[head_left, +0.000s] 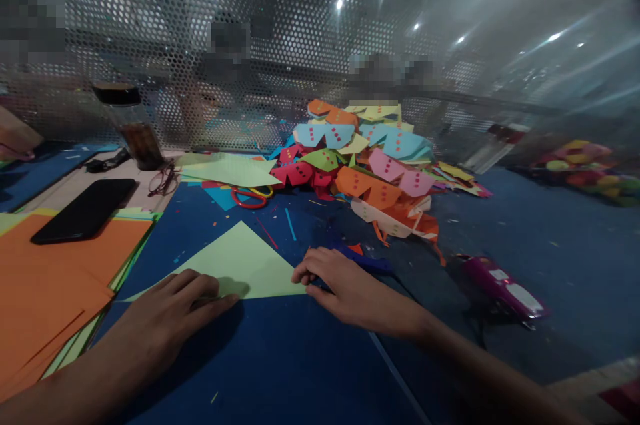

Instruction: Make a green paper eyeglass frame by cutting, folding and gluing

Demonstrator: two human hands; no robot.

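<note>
Phone (85, 210) on paper stack (60, 272), left; scissors (250, 196) behind folded sheet (245, 258).

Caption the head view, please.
Left hand and right hand on a pale green paper triangle, with colourful paper cutouts heaped beyond.

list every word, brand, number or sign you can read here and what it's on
No text can be read with certainty.
Purple object at the right: pale patches, too blurred to read.
Paper cutouts: small coloured marks, no readable letters or numbers.
Phone and light green paper: no writing visible.
</note>
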